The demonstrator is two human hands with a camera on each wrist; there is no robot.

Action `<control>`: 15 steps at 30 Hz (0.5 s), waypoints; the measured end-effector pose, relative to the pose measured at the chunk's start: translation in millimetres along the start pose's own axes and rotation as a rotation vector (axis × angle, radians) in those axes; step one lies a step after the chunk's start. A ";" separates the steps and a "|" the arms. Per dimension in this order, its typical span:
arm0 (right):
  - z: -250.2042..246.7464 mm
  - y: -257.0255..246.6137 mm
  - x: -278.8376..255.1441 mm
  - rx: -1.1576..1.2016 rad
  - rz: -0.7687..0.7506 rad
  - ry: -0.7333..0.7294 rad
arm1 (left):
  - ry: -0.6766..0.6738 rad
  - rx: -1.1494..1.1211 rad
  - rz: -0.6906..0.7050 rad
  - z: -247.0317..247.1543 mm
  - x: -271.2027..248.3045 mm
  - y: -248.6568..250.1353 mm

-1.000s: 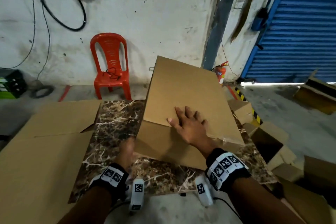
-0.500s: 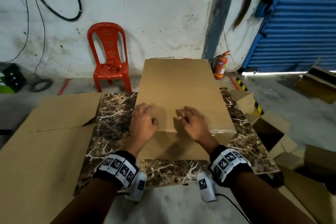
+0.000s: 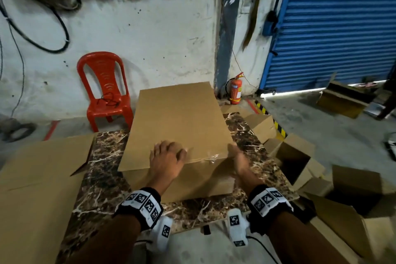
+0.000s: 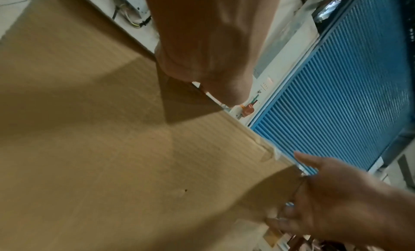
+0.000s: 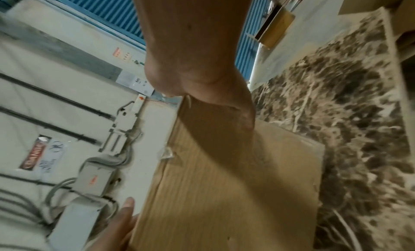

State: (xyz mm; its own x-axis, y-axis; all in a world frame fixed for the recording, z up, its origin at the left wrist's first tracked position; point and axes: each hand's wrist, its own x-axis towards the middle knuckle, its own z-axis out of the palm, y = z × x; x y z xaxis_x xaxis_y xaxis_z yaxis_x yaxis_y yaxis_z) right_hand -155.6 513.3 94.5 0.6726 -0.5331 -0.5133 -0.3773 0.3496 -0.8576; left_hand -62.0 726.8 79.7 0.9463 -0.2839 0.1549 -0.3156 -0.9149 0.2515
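Observation:
A flattened brown cardboard box (image 3: 180,122) lies on the marble-patterned table (image 3: 107,156), its upper panel folded over a lower flap near me. My left hand (image 3: 166,156) rests flat on the upper panel at the near crease; the right wrist view shows its fingers (image 5: 125,215) lying straight along the edge. My right hand (image 3: 237,161) is at the panel's right near corner. In the left wrist view this right hand (image 4: 336,201) has its thumb above the cardboard (image 4: 89,130) edge and its fingers below, holding it.
A large flat cardboard sheet (image 3: 38,178) overlaps the table's left side. Open cardboard boxes (image 3: 295,161) crowd the floor at right. A red plastic chair (image 3: 105,90) and a fire extinguisher (image 3: 235,91) stand by the back wall, beside a blue roller shutter (image 3: 332,28).
The box, tilted up a second ago, now lies squarer on the table. My right hand slid from the panel's middle to its right corner. My left hand came up onto the crease.

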 end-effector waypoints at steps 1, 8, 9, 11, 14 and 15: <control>1.6 -2.2 5.8 0.002 -0.025 -0.012 | 0.036 0.001 0.013 -2.7 0.1 -2.3; 29.9 -80.2 -63.3 -0.282 -0.323 -0.063 | 0.132 -0.312 -0.103 -29.6 6.8 -26.9; 35.9 -92.3 -72.8 -0.383 -0.417 -0.049 | 0.132 -0.383 -0.131 -34.5 4.9 -26.9; 50.6 -114.7 -82.3 -0.605 -0.583 -0.037 | 0.136 -0.580 -0.208 -40.3 -0.5 -29.0; 76.1 -130.4 -82.5 -0.850 -0.841 -0.169 | 0.028 -0.996 -0.416 -36.1 -9.0 -34.5; 85.9 -130.5 -83.3 -0.917 -0.932 -0.282 | -0.025 -1.144 -0.501 -32.8 -13.9 -36.6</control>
State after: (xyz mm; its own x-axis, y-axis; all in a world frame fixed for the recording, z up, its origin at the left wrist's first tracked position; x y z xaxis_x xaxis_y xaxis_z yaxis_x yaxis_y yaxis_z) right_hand -107.8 578.2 252.1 0.9767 -0.0733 0.2016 0.0778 -0.7548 -0.6514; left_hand -66.0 773.6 99.6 0.9771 0.0071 -0.2129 0.2114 -0.1530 0.9653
